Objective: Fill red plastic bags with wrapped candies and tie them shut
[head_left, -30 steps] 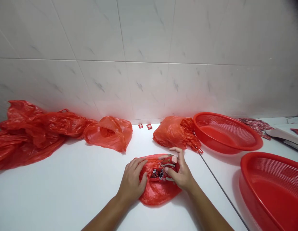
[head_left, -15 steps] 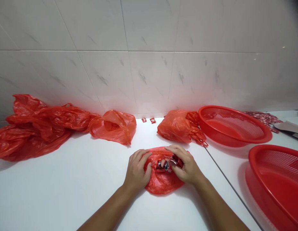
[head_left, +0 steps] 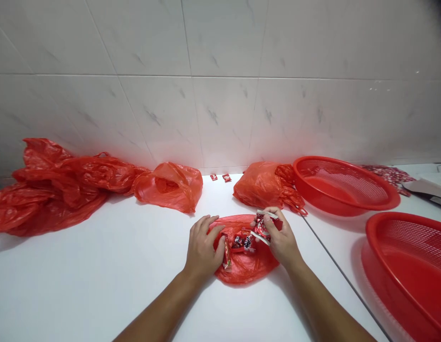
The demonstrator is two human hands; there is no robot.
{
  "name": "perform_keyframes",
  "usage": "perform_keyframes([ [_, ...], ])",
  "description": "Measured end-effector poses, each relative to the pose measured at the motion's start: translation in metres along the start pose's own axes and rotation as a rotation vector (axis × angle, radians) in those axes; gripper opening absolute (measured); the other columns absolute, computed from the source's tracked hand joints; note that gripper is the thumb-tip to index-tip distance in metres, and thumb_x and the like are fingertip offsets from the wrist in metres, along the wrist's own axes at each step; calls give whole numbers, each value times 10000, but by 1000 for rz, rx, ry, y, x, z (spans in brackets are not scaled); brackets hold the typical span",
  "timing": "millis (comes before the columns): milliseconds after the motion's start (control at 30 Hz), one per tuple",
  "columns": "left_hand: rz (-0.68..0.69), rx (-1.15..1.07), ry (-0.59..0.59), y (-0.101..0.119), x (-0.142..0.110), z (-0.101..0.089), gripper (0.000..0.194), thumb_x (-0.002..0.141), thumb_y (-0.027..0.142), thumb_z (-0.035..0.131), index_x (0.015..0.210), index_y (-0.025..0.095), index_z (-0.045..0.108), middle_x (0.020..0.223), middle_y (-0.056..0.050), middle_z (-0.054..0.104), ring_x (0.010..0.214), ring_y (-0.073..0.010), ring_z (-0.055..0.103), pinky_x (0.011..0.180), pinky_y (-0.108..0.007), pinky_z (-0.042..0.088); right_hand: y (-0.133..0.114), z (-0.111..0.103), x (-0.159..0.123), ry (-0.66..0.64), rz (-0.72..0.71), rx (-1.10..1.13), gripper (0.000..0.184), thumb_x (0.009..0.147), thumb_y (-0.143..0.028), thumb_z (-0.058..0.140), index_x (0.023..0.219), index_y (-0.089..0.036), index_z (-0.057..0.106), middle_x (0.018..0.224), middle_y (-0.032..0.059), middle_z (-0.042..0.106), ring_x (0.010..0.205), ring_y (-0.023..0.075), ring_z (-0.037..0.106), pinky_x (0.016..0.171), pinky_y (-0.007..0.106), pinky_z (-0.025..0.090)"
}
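Note:
An opened red plastic bag (head_left: 247, 271) lies in front of me with small wrapped snack packets (head_left: 241, 242) inside it. My left hand (head_left: 205, 247) grips the bag's left rim, thumb inside and fingers curled over the edge. Close by that thumb, within the bag, a narrow red-and-gold packet (head_left: 226, 256) stands on end. Over the bag's right side, my right hand (head_left: 282, 237) pinches a red snack packet (head_left: 262, 228) with pale crimped ends between thumb and fingers. Whether more than one packet is in that hand, I cannot tell.
Two small red packets (head_left: 226, 177) lie near the tiled wall. A filled red bag (head_left: 259, 185) stands behind my right hand. An open red bag (head_left: 170, 187) and crumpled red bags (head_left: 63, 185) lie left. Red baskets (head_left: 344, 185) stand right, one nearer me (head_left: 412, 280).
My right hand has come up out of the bag to the right, bringing the red snack packet into sight. The narrow packet now shows beside my left thumb; my left hand stays at the rim.

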State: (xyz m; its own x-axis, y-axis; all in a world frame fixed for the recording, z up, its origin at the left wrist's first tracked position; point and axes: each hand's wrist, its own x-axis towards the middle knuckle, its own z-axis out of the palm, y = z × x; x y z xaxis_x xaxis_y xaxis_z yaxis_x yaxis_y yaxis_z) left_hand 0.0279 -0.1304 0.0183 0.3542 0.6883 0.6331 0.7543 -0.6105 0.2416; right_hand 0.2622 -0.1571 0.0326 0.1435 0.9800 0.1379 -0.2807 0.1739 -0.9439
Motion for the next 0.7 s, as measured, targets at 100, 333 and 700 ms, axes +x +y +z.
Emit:
perform_keyframes([
  [100, 22, -5, -6, 1, -1, -1, 234, 961, 208, 579, 1155, 233, 708, 1363, -100, 674, 1344, -340, 535, 1122, -576, 449, 4, -3, 3, 21, 32, 18, 378, 984, -623, 597, 1075, -275, 479, 853, 22, 708, 541, 169, 610, 496, 302, 535],
  [333, -67, 29, 28, -4, 2, -2, 272, 980, 267, 594, 1233, 229, 688, 1386, -115, 649, 1289, -348, 547, 1071, -568, 470, 8, -5, 2, 215, -132, -316, 428, 1018, -658, 505, 894, -248, 496, 680, -38, 488, 579, 146, 466, 534, 256, 410],
  [700, -60, 28, 22, -1, 3, -3, 282, 981, 288, 601, 1236, 225, 701, 1384, -118, 652, 1217, -347, 559, 1044, -562, 494, -7, -15, 1, 187, -217, -820, 204, 1053, -444, 426, 1063, -255, 501, 988, 57, 659, 867, 254, 629, 790, 383, 467],
])
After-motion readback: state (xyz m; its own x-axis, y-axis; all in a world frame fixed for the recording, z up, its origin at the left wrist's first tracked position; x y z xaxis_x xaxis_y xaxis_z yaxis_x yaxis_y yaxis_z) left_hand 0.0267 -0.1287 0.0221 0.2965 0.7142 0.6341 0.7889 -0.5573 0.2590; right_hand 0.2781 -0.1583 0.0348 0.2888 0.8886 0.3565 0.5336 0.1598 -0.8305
